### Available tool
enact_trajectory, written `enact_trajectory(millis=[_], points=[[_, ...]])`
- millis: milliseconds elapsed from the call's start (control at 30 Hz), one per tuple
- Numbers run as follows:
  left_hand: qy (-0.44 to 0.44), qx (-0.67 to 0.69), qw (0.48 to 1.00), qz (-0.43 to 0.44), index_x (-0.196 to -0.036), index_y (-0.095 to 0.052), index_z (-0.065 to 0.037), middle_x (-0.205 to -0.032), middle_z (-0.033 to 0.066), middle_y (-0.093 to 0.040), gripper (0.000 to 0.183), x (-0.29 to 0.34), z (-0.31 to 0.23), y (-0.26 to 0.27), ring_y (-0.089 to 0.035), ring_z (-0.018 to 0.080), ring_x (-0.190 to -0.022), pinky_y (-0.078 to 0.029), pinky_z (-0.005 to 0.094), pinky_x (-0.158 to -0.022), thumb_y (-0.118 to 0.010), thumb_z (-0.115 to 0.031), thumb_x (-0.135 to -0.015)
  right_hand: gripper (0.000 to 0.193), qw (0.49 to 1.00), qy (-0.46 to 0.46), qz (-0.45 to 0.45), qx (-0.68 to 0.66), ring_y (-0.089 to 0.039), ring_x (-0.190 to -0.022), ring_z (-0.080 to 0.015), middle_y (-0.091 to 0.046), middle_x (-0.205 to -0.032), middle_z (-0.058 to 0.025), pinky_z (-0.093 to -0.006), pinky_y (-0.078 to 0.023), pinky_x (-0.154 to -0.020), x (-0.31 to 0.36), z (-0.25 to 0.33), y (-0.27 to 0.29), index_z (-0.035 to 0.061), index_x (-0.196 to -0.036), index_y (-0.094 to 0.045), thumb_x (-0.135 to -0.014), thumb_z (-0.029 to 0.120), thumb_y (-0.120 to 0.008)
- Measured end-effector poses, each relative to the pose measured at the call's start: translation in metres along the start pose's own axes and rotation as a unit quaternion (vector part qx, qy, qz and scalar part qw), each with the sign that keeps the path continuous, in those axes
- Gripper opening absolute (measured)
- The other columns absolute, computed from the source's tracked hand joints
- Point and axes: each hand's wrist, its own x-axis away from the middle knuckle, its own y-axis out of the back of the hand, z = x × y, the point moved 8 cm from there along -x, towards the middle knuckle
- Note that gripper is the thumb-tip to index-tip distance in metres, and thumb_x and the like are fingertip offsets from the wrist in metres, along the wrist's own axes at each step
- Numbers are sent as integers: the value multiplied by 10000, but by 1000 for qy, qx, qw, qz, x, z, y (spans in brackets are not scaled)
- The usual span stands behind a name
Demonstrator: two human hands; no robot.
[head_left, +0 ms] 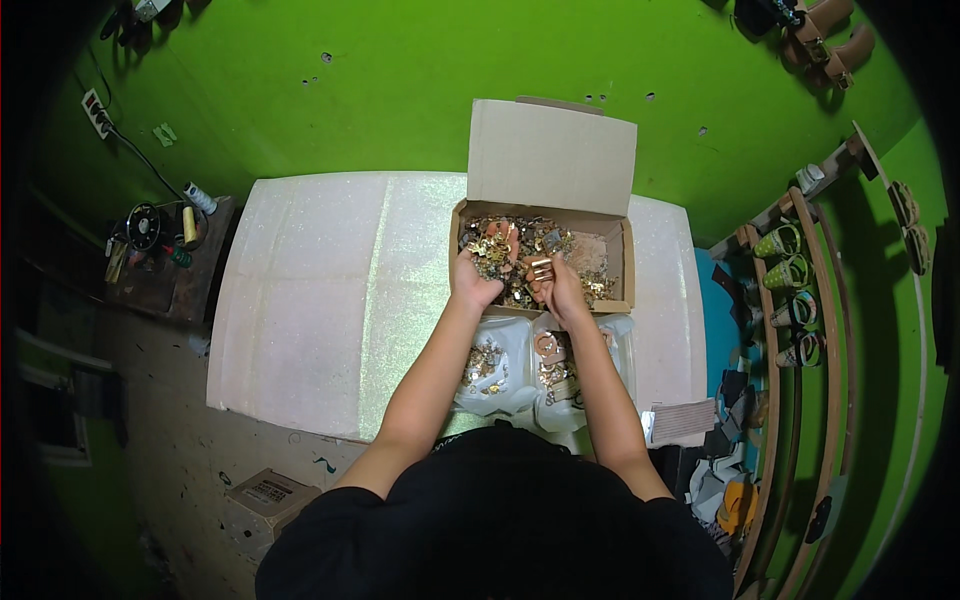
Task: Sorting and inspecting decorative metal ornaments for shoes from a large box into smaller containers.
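Note:
A cardboard box (628,262) with its lid raised stands before me, holding a heap of small gold and silver metal pieces (522,292). Over its left part my left hand (482,287) is cupped, with a pile of shiny metal fittings (492,246) resting in it. My right hand (566,290), beside it, has its fingers curled round a shiny gold-coloured metal fitting (542,268); its exact kind is too small to make out. Nearer to me, a left plastic tub (508,335) and a right plastic tub (622,345) hold more metal pieces, the right one partly behind my forearm.
The box and tubs sit on a pale, shimmering table covering (300,290). A green wall (380,110) rises behind. On the right, a wooden rack (830,400) carries shoes; a grey cardboard piece (684,417) lies by the table's corner. Thread spools (190,225) stand at the left.

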Motion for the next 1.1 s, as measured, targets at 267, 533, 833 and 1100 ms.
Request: enact_trajectory(millis=[267, 533, 833, 1100], points=[[3, -6, 1000, 19, -1025, -506, 13, -1082, 179, -528, 334, 2, -2, -2, -480, 317, -1057, -418, 411, -900, -246, -138, -880, 269, 997, 4, 6, 76, -508, -521, -140, -539, -744, -93, -240, -436, -461, 12, 15, -17, -5, -1142, -429, -893, 93, -393], [-3, 6, 1000, 18, -1019, -505, 24, -1074, 184, -528, 323, 4, -3, -6, -490, 313, -1035, -421, 409, -899, -257, -124, -874, 234, 999, -39, 34, 14, -522, -524, -138, -537, -714, -74, -238, -443, -462, 6, 2, -4, -12, -1083, -482, -896, 102, -399], [-16, 28, 999, 2, -1011, -494, 34, -1070, 192, -521, 309, 4, -11, -10, -482, 322, -1045, -415, 418, -911, -265, -125, -879, 332, 994, 9, 41, 103, -610, -790, -199, -579, -933, -116, -250, -509, -648, 8, 3, -2, -42, -1150, -445, -819, -30, -470], [-23, 36, 999, -19, -969, -524, 27, -1071, 190, -528, 294, 4, -11, -7, -496, 319, -1022, -416, 421, -908, -280, -109, -875, 322, 999, -28, -19, 30, -603, -864, -235, -570, -983, -148, -271, -521, -717, 12, 5, 13, -53, -1154, -430, -839, -4, -471]])
